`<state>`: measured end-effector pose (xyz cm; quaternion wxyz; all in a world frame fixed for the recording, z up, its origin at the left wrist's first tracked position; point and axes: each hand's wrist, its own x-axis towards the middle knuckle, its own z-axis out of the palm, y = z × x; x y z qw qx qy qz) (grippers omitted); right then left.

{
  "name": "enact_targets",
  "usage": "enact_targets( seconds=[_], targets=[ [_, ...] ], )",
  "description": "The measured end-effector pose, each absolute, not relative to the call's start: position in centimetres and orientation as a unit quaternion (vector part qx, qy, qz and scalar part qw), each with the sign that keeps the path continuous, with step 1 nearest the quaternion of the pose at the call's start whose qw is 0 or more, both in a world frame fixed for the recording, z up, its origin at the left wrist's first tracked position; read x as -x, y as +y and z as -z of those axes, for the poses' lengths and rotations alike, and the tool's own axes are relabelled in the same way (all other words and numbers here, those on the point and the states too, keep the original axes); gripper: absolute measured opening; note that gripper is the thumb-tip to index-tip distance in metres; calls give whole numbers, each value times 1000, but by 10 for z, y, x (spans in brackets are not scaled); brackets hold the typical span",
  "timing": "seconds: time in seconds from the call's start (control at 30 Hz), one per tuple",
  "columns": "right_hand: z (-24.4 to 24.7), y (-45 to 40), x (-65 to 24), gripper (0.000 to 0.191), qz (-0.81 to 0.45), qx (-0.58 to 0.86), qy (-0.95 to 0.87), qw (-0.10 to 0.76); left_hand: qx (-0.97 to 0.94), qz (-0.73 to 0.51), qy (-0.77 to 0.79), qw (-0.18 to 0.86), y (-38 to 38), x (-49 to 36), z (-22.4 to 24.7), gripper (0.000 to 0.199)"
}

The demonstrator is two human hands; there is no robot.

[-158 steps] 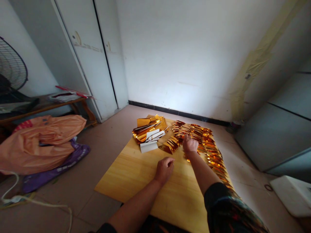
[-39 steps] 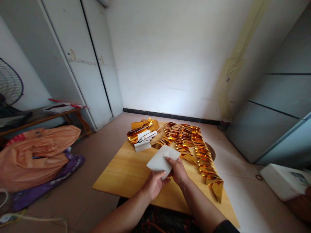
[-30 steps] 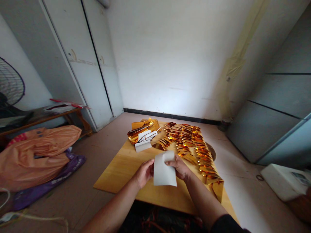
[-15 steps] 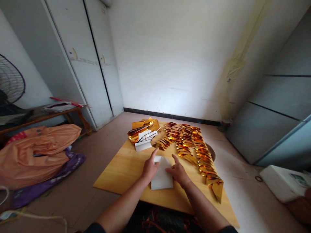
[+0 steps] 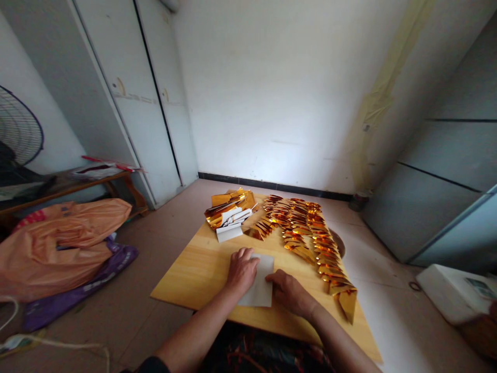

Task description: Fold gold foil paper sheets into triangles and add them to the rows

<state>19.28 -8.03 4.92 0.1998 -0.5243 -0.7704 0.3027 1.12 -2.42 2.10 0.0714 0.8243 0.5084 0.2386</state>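
A sheet of paper [image 5: 261, 285], pale side up, lies on the wooden board [image 5: 186, 274] in front of me. My left hand [image 5: 243, 269] is closed over its left side, knuckles up and fingers bent together. At the sheet's right edge, my right hand [image 5: 289, 291] is closed with its fingers curled under and a fingertip touching the paper. Both hands partly cover the sheet. Beyond them sits a loose heap of gold foil paper [image 5: 233, 204] with white-backed sheets. Rows of folded gold foil pieces [image 5: 295, 223] overlap along the board's right side.
An orange bag [image 5: 66, 243] and a purple bag [image 5: 85, 290] lie on the floor at left, near a fan [image 5: 19, 127] and a low wooden bench [image 5: 112, 178]. A white foam box [image 5: 454, 292] stands at right. A grey cabinet [image 5: 128, 103] lines the back left.
Both hands have gone from outstretched index fingers to curled fingers. My left hand has come down over the sheet's left side, and the paper has shifted slightly left.
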Motion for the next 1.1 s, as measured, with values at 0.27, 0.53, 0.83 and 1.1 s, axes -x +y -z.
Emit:
enact_targets(
  seconds=[0.27,0.53,0.83,1.1],
  targets=[
    [-30,-97,-194,42,-167,489,-833,195,-825,-185,532,53,-26,-14,-23,29],
    [-18,-92,-198,37,27,429,-887,168,-830,-166,527,77,-23,-10,-33,26],
    [-16,-71,-202,32,-139,398,-872,248,-842,-226,472,130,-7,7,-19,23],
    [-19,-47,-185,32,-284,577,-665,380,-758,-286,515,280,7,24,-9,42]
  ],
)
